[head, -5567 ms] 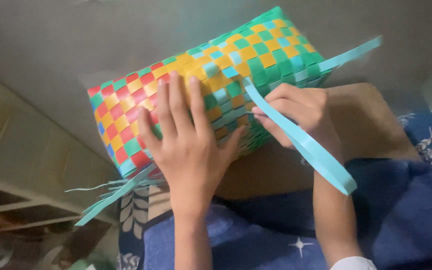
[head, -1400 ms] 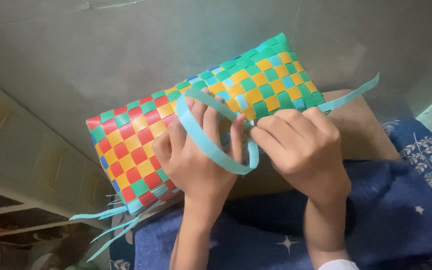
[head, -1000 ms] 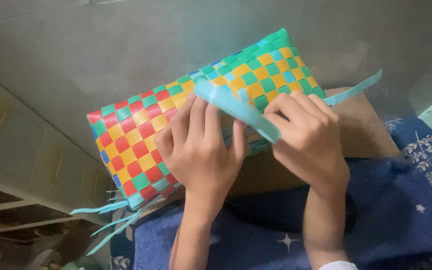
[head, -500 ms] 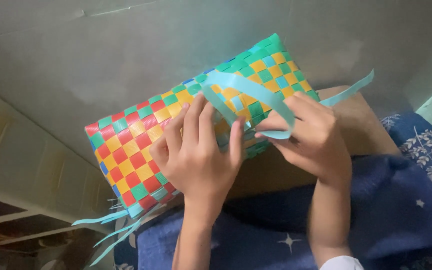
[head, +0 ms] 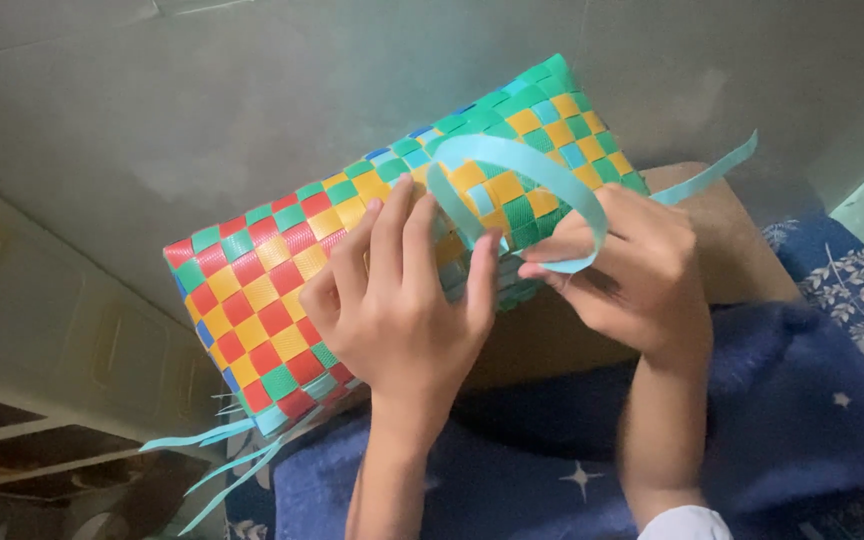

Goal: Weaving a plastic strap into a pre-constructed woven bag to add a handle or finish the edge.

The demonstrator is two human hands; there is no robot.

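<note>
A woven basket [head: 352, 260] of flat plastic strips — a checker of red, yellow, green and a few blue squares — lies tilted on its side across a brown cardboard box [head: 592, 340], its far end raised toward the grey wall [head: 252, 90]. A light-blue strip [head: 527, 165] rises from the weave near the basket's middle, arches over in 1 loop and comes down into the right hand [head: 632, 270], whose fingers are pinched shut on its end. The left hand [head: 402, 310] lies flat on the basket's side, fingers spread and pressing the weave, with a fingertip just beside the foot of the loop. More loose blue strip ends [head: 222, 455] trail from the basket's lower-left corner, and another pokes out past the box at upper right. Beneath the box is a dark blue blanket [head: 792, 440] with small white stars.
</note>
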